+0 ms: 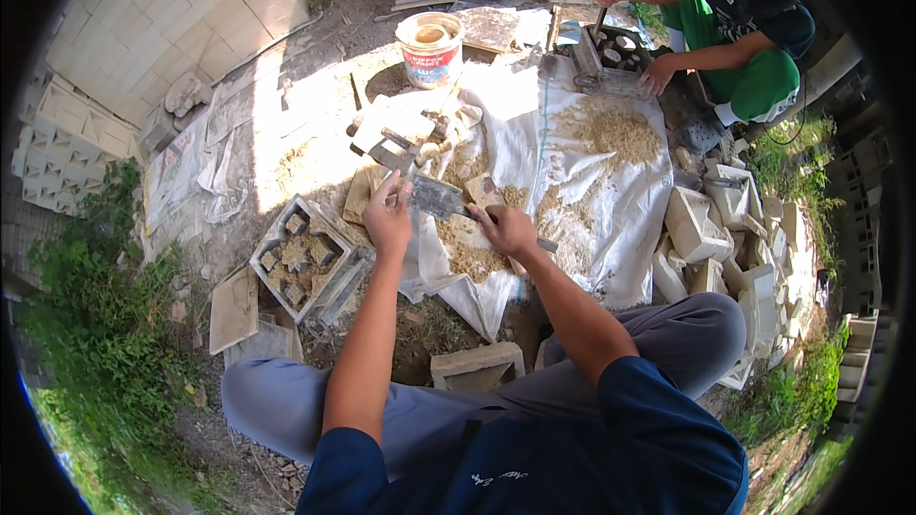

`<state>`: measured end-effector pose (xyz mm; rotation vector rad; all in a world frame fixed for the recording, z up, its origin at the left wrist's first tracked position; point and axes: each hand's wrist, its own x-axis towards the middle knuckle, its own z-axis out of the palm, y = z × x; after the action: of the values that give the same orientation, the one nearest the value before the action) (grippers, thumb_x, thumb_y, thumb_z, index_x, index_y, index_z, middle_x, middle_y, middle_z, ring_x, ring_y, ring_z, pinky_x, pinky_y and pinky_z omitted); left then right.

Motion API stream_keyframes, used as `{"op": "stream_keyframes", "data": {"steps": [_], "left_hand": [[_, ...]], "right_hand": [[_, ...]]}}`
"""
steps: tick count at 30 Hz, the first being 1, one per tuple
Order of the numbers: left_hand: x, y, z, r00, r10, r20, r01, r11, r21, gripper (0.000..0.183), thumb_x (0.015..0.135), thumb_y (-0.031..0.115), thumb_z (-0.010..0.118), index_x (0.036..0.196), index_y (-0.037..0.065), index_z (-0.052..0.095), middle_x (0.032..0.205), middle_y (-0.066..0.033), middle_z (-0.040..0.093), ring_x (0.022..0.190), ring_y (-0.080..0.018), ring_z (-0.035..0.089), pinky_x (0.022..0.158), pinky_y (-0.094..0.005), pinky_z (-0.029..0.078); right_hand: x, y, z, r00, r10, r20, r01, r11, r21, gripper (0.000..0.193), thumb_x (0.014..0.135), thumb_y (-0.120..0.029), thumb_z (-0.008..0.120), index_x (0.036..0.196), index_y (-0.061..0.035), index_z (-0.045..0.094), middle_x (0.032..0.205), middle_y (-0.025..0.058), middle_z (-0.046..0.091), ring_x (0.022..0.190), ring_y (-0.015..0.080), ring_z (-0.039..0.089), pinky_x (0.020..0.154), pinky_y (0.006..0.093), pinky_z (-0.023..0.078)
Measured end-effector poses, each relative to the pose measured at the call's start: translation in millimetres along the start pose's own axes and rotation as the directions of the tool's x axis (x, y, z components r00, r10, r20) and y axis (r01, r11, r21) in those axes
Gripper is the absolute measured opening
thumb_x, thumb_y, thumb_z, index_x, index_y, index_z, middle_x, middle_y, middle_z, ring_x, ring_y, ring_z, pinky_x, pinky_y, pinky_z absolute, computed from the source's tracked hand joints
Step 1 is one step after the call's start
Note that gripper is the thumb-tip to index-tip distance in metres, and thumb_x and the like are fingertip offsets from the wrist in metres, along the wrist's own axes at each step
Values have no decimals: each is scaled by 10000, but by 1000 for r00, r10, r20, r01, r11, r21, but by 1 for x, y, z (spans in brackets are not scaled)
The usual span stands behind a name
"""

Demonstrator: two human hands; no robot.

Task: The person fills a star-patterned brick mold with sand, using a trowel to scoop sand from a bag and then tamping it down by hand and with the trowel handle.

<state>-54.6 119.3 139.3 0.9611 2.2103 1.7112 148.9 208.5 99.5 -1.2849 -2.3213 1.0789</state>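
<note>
A flat, mortar-stained trowel [437, 198] is held level over the pale sheet in front of me. My right hand [509, 230] is closed round its handle, whose end sticks out past my fist. At the other end of the blade, the curled fingers of my left hand [387, 218] pinch its edge. Just beyond that hand rests a second trowel [388, 154] among sandy tools and blocks. To the left of my left forearm sits a pentagon-shaped mould [301, 259], filled with sandy mix around star-like shapes. Loose sandy mix [474, 256] lies below my right hand.
A paint bucket [430, 50] stands beyond the white sheet [611, 262]. At the far right a co-worker [754, 38] crouches over another mould [614, 55]. Cast blocks [701, 224] are piled on the right; one block [477, 365] lies between my legs.
</note>
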Motion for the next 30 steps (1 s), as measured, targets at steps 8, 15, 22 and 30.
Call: {"op": "stream_keyframes", "data": {"steps": [8,15,22,30], "left_hand": [[4,8,-5,987,-95,129,96,995,-1,267,862,74,786,1126,39,762,944,-66,672,710,-127,595,639,-296,496],[5,2,-6,995,97,36,-99,993,63,218,860,63,784,1074,25,771,922,-66,680,697,-128,605,642,-284,498],[2,12,-8,997,51,49,-55,995,83,233,908,96,746,1126,13,743,933,-100,737,792,-129,658,696,-280,519],[13,5,-8,953,-184,241,257,911,-322,246,932,76,715,1134,-63,701,1035,-137,725,885,-163,689,748,-303,613]], "right_hand": [[1,-3,-4,1000,-7,28,9,998,-57,681,967,-644,482,776,-32,711,731,243,667,734,443,655,691,524,503],[3,-5,-6,999,-7,48,8,999,-36,685,969,-638,486,762,-20,699,714,244,657,750,436,655,704,522,501],[1,-10,-8,998,16,68,-17,1000,6,694,957,-641,514,751,-5,701,684,227,648,701,408,648,681,501,495],[8,1,-4,993,99,69,-115,952,282,710,956,-634,537,753,16,736,597,167,634,564,274,619,622,426,485]]}}
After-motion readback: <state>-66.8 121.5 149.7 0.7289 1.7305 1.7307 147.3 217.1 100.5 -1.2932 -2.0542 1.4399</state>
